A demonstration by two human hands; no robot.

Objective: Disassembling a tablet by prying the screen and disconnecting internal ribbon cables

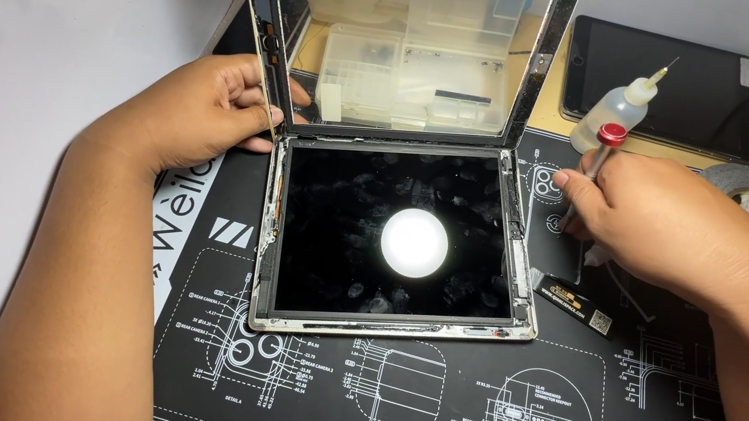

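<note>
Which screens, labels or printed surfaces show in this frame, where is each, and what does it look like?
Opened tablet's display: mat centre, black rectangle, round white glare.
Lifted glass panel: held up by left hand, clear, black border.
Second tablet: top right, dark, off.
Small tool label: below right hand, black and yellow.
Work mat: black, white line diagrams.

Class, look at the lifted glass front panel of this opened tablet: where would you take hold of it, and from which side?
Grip the glass panel by its dark side frame, pinching the edge from outside, as the left hand does on the left border. It stands tilted up, seemingly hinged along its lower edge above the dark screen, so only the side borders are free; the clear middle probably smudges.
</note>
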